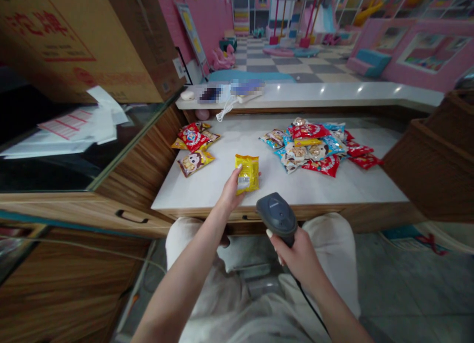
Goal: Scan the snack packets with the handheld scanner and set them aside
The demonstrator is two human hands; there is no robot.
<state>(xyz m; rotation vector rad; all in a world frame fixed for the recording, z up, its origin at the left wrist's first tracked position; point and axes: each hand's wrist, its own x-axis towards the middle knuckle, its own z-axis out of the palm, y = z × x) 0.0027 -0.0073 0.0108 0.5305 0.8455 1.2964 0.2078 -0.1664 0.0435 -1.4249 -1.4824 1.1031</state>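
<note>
My left hand [231, 189] grips a small yellow snack packet [247, 173] by its lower edge and holds it up over the white counter [333, 185]. My right hand [298, 254] is wrapped round the handle of a dark grey barcode scanner [277, 215], whose head points toward the packet from just below the counter's front edge. A cable runs down from the scanner past my right arm.
A small heap of snack packets [194, 145] lies at the counter's left, a larger heap [318, 148] at its right. A raised white ledge [333, 93] runs behind. Papers [74, 128] and a cardboard box [74, 36] sit left; a wooden cabinet [437, 160] stands right.
</note>
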